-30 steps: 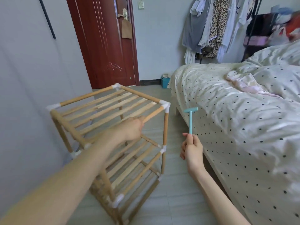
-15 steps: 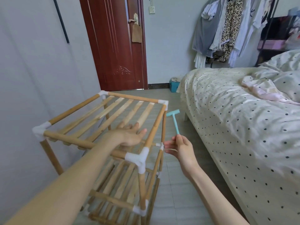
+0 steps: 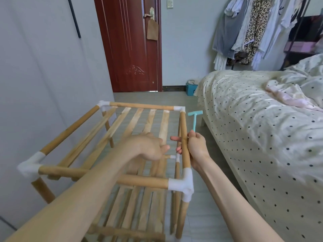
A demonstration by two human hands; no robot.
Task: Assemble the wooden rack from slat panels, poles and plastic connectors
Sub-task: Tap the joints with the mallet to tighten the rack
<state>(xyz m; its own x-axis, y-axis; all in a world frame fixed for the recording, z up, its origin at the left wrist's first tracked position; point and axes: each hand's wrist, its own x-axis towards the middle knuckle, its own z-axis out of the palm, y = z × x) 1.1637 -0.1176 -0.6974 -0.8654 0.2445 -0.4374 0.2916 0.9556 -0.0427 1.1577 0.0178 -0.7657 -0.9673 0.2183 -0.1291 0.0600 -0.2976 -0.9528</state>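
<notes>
Bedroom floor: rack (image 3: 111,165) now upright. My right hand (image 3: 195,147), gripping the teal hammer (image 3: 194,119), has reached the three-o'clock pole (image 3: 183,137); left hand (image 3: 150,145) hovers, fingers relaxed.

Two bare forearms come into view, one from 7 o'clock and one from 5 o'clock. No sleeve shows. The left hand (image 3: 150,148) and right hand (image 3: 196,148) wear no glove, ring or watch.

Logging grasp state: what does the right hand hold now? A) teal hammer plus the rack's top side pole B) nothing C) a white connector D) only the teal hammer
A: the right hand pinches the teal hammer while its fingers curl round the top side pole of the rack.
</notes>
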